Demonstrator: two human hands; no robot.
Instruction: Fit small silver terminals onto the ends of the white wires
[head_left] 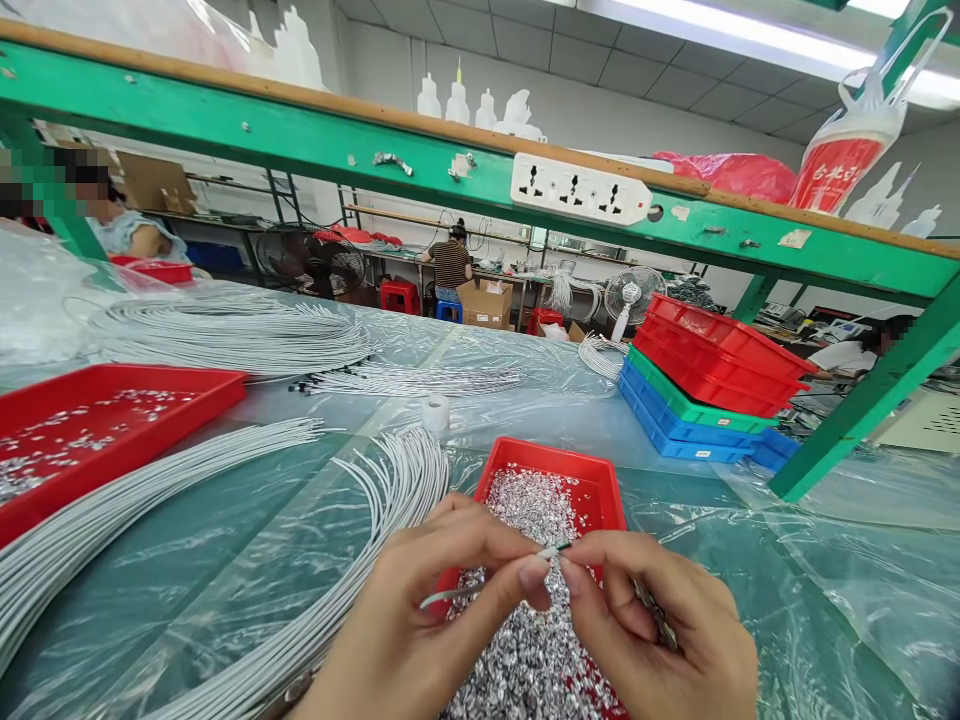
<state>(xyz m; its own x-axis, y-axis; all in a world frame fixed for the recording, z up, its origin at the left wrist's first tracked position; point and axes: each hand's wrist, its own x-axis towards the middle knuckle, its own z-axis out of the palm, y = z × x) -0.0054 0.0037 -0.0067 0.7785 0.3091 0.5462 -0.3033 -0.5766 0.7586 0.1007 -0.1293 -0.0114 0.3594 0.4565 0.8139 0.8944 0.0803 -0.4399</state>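
My left hand (420, 620) pinches the end of a thin white cable (457, 596) between thumb and forefinger, over a red tray (592, 480) heaped with small silver metal pieces (525, 640). My right hand (660, 630) is closed too, its thumb and forefinger meeting the cable tip at a tiny piece; more silver pieces show in its curled fingers. A bundle of white cables (390, 490) curves across the plastic-covered table just left of the tray.
Another red tray (150, 410) with scattered silver pieces lies at left, with more cable bundles (225, 335) behind. Stacked red, green and blue trays (705, 390) stand at right beside a green frame post (862, 410). A tape roll (436, 412) stands mid-table. People work in the background.
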